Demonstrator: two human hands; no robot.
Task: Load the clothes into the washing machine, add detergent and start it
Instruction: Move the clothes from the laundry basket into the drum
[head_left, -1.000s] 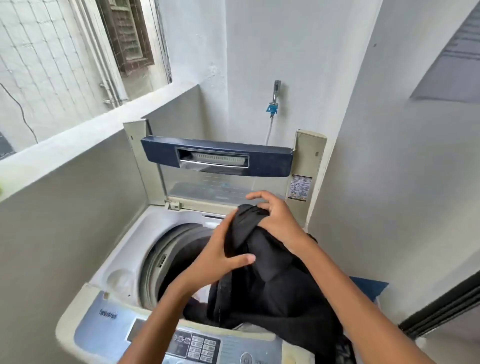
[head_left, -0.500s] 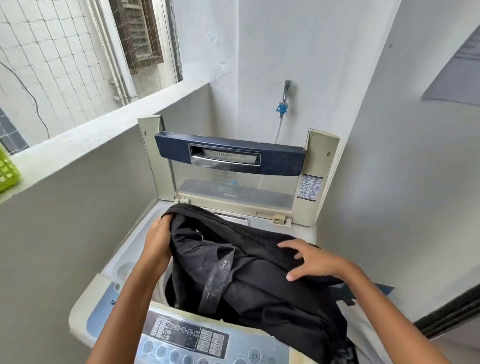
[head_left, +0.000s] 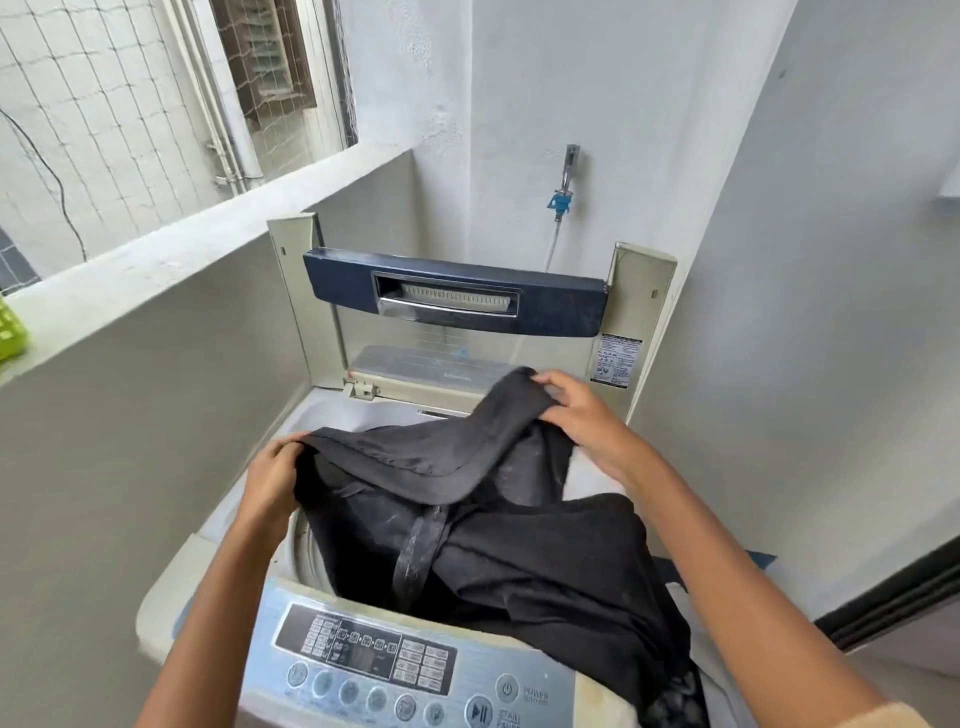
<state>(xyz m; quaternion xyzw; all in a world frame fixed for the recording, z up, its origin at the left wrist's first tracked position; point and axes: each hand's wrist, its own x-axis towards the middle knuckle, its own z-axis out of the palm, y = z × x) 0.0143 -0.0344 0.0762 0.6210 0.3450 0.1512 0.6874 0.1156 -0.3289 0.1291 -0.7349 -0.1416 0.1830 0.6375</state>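
Over the open tub of the washing machine (head_left: 171, 592), gripping a black garment (head_left: 519, 561) with both hands.
With the left hand (head_left: 270, 482), clutching a hem at the machine's left rim; with the right hand (head_left: 582, 415), pinching a raised fold near the upright lid (head_left: 561, 306). Soft, matte, rumpled, streaked with grey dust; draped into the tub and spilling over the machine's right edge.
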